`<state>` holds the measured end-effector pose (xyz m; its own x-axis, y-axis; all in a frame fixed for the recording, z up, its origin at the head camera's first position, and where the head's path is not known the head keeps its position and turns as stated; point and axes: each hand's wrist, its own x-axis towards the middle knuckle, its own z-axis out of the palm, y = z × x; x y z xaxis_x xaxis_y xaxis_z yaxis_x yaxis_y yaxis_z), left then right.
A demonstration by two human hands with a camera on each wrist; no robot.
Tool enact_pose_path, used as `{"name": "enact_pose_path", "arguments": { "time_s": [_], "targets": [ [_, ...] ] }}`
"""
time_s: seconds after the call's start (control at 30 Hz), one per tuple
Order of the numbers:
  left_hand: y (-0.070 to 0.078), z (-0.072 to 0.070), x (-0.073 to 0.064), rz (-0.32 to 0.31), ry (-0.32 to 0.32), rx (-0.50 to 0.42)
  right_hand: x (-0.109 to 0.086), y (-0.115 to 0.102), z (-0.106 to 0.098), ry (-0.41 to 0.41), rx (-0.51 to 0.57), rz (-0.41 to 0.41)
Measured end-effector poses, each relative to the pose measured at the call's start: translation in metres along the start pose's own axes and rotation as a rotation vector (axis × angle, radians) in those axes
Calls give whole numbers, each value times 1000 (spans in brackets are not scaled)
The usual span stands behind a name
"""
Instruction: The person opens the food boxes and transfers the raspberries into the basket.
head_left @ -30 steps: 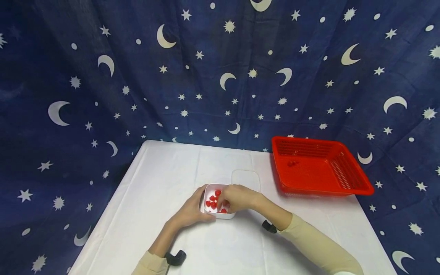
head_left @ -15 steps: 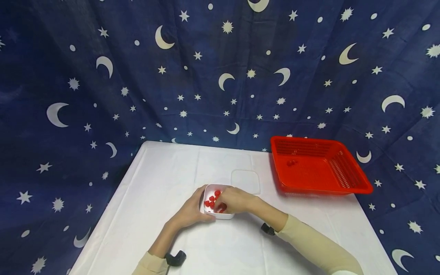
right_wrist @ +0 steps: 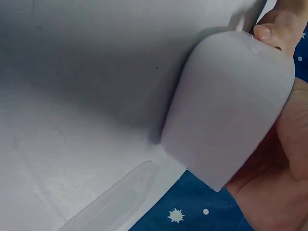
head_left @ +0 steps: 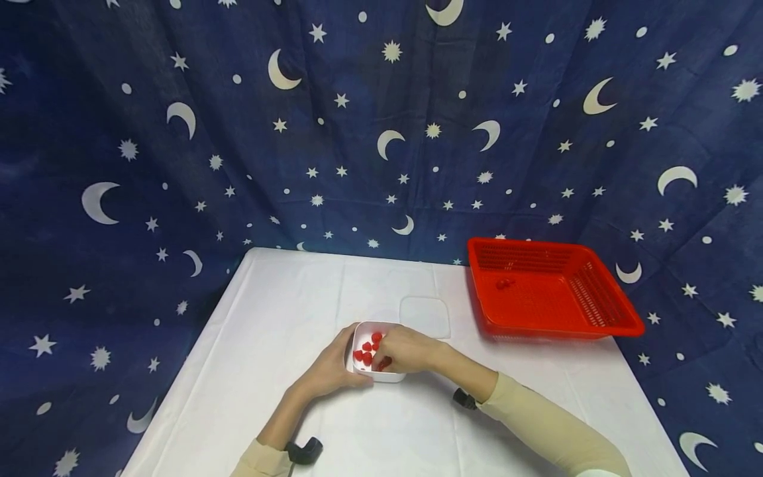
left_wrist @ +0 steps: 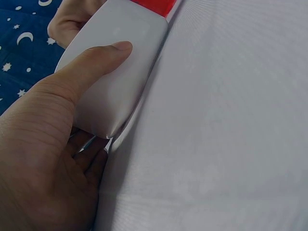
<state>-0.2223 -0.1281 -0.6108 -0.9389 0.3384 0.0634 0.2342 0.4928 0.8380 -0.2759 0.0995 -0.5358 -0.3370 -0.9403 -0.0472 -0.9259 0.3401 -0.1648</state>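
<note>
A small white plastic box (head_left: 389,377) stands on the white-covered table, with several small red berry-like pieces (head_left: 367,358) inside. My left hand (head_left: 330,366) grips the box at its left side; in the left wrist view its thumb (left_wrist: 103,57) lies along the box wall. My right hand (head_left: 407,350) reaches over the right rim, its fingers bent down among the red pieces. In the right wrist view the box wall (right_wrist: 231,106) hides those fingertips, so whether they pinch a piece is unclear.
A clear flat lid (head_left: 424,315) lies just behind the box. At the back right a red plastic basket (head_left: 560,331) reaches past the table edge and holds a small dark red item (head_left: 505,283). A blue star-and-moon curtain (head_left: 357,132) hangs behind the table (head_left: 286,298).
My right hand has shifted slightly left inside the box, covering more of the red pieces on its right side. The left hand keeps its grip, and the box stays in place.
</note>
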Motion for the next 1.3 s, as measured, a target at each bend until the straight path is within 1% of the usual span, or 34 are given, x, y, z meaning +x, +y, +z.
{"name": "enact_pose_path", "arguments": {
  "time_s": [0.13,0.2,0.4,0.63,0.83,0.93,1.1,1.2,1.3],
  "targets": [
    [0,1,-1,-3,-7,-4,-3,0,0,-9,-12,24],
    [0,2,-1,-1,-10,-3,-4,1,-1,-9,0,43],
    [2,0,0,12,-4,-8,-8,2,-6,11,97,75],
    [1,-1,0,-1,-3,4,-9,6,-15,54,199,99],
    [0,-1,-1,0,-5,-11,-9,14,-28,80,217,126],
    [0,0,-1,-3,-7,-11,-11,20,-38,121,221,143],
    [2,-1,0,-11,-11,-5,-17,31,-61,239,240,204],
    [3,-1,-1,-19,-11,-1,-22,36,-76,306,271,246],
    [4,0,-1,-26,-8,2,-28,41,-91,354,323,296]
  ]
}}
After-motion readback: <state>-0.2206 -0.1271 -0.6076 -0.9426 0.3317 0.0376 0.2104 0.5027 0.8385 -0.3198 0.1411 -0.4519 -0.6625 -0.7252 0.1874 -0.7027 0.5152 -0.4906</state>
